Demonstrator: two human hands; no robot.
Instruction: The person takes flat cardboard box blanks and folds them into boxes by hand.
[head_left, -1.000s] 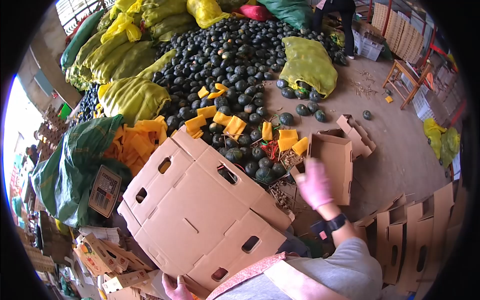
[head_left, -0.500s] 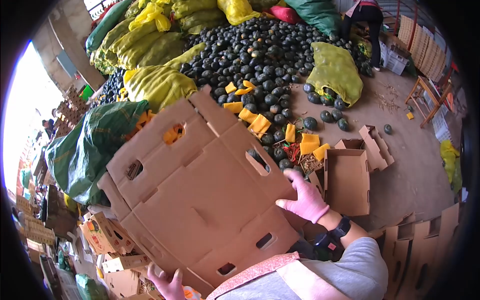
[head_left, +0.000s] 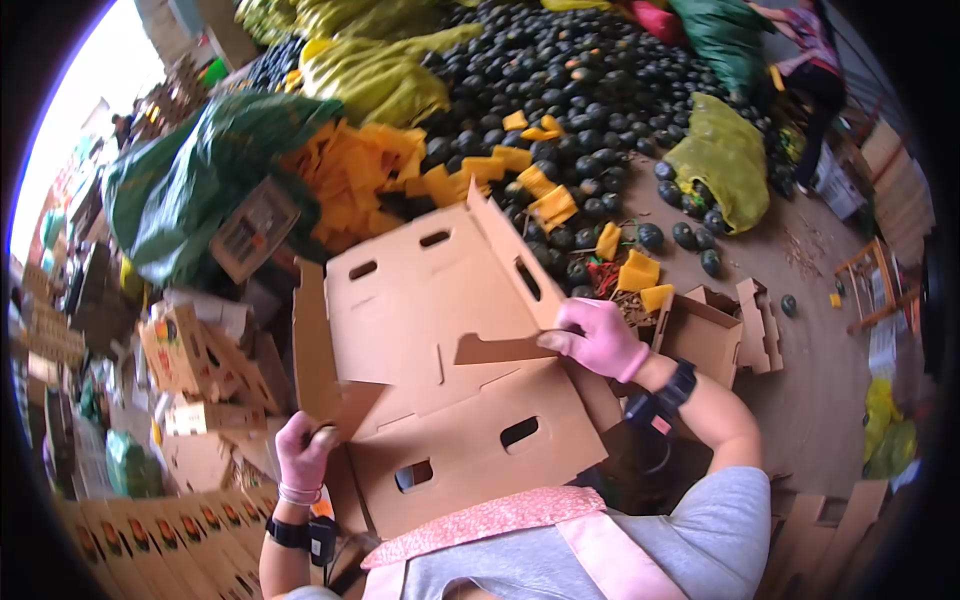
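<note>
A brown cardboard box blank (head_left: 430, 300) with oval hand holes lies in front of my body, its left and right sides folded upward. My left hand (head_left: 303, 455), in a pink glove, pinches the near end of the left side, where a small flap bends inward. On the right, my right hand (head_left: 597, 340), also gloved in pink, grips the near corner of the right side, with another flap turned inward beside its thumb. The near panel with two holes slopes toward my apron (head_left: 490, 522).
Dark green squashes (head_left: 590, 85) are heaped beyond the box, with yellow foam sleeves (head_left: 370, 170) nearer. A green sack (head_left: 200, 190) lies left; a formed carton (head_left: 700, 335) sits right. Flattened cartons (head_left: 180, 530) stand at lower left. Another person (head_left: 815, 80) bends at upper right.
The blank's sides have been folded up and its corner flaps turned inward. My left hand has risen to the left side's corner, and my right hand has closed on the right one. The view has shifted.
</note>
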